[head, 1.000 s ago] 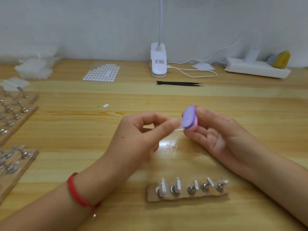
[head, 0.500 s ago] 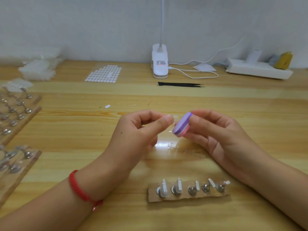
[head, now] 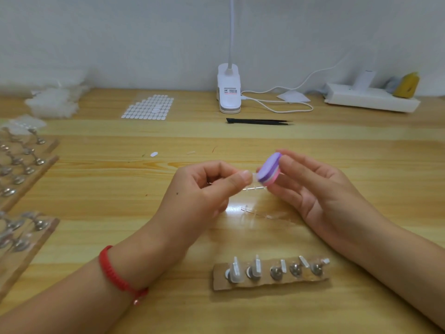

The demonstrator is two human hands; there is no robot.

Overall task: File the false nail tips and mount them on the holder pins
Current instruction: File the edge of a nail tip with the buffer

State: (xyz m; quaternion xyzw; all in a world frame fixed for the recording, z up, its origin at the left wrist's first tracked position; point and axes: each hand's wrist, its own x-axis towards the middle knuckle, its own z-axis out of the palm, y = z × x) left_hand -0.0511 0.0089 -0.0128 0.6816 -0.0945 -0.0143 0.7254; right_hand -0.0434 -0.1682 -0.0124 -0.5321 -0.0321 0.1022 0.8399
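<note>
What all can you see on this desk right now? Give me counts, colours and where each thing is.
nail tip: one, clear, between the hands, next to the file block
file block: one, purple and pink, above mid-table
holder strip: one, brown with five metal pins, nearest the person
tweezers: one, black, beyond the hands
clip lamp: one, white, by the wall
sticker sheet: one, white dots, left of the lamp
power strip: one, white, far right
pin boards: at least three, wooden, left edge
bracelet: one, red, left wrist
left hand: pinches the nail tip
right hand: holds the file block
</note>
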